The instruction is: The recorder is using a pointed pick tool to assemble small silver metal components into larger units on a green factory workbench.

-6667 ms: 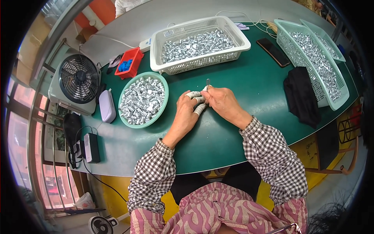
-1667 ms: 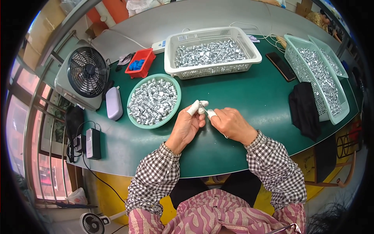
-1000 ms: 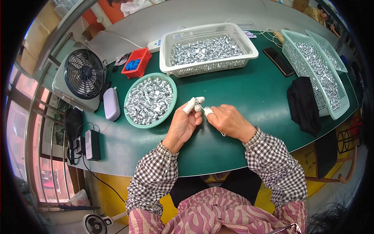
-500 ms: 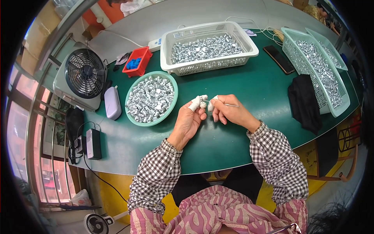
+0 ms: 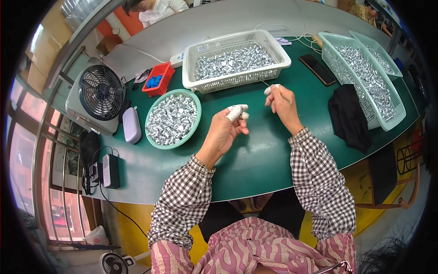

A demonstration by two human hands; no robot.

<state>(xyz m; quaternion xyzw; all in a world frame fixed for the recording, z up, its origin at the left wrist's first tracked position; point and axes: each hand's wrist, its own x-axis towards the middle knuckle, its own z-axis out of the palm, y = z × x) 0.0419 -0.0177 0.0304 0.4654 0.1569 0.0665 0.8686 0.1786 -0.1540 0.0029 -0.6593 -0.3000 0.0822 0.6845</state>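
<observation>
Above the green table, my left hand [image 5: 223, 130] has its thumb and forefinger, wrapped in white, pressed together. Whatever sits in that pinch, if anything, is too small to make out. My right hand [image 5: 285, 107], also white at the fingertips, grips a thin metal pick [image 5: 265, 83] whose tip points toward the white basket [image 5: 237, 83]. Small silvery metal parts [image 5: 235, 61] fill that basket's floor. A round light-green basket [image 5: 197, 119], to the left of my left hand, is heaped with similar silvery parts [image 5: 171, 119].
Far left are a fan [image 5: 101, 91], a lilac case [image 5: 132, 125], a black-and-grey box [image 5: 110, 171] and a red bin [image 5: 157, 89] with blue pieces. Rightward lie a phone [image 5: 318, 69], black cloth [image 5: 349, 116] and a pale-green basket [image 5: 335, 59] of parts. Another person works beyond the partition.
My hands have come apart. The right one, with the pick, has moved up and right toward the white basket; the left stays near its former place. The view has shifted slightly.
</observation>
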